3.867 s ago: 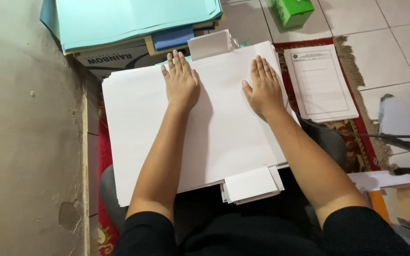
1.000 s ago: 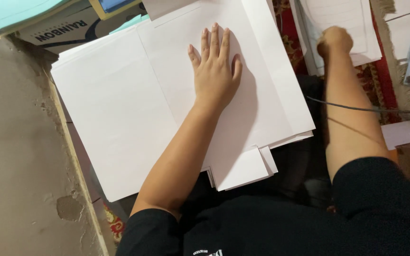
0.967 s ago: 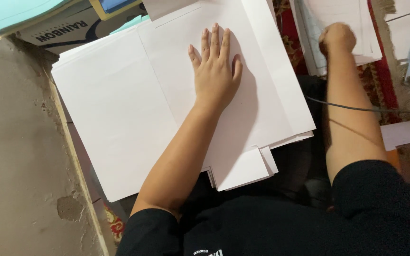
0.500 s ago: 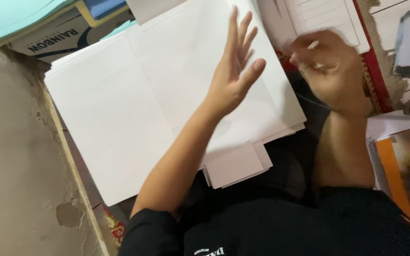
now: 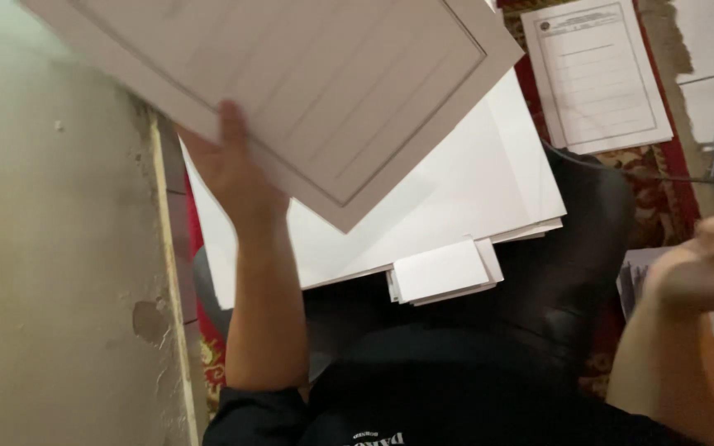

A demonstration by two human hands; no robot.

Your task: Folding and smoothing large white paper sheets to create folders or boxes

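We see left hand (image 5: 233,177) gripping a big white sheet (image 5: 291,83) with ruled border lines — lifted, tilted above the white paper stack (image 5: 456,206). Right hand (image 5: 704,268) (blurred) — finger state can't be told.

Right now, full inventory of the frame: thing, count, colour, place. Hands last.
Ruled sheet: one, white with a grey border and lines, lifted at top, held by the left hand.
Paper stack: one stack, white, lying under the lifted sheet.
Small folded papers: a few, white, at the near edge of the stack.
Printed form: one, white, flat on the rug at upper right.
Rug: one, red patterned, under the papers.
Wall or floor surface: grey-green, left side.
Cable: one, dark, crossing the rug at right.
Left hand: gripping the ruled sheet's lower edge.
Right hand: blurred at right edge; grip unclear.
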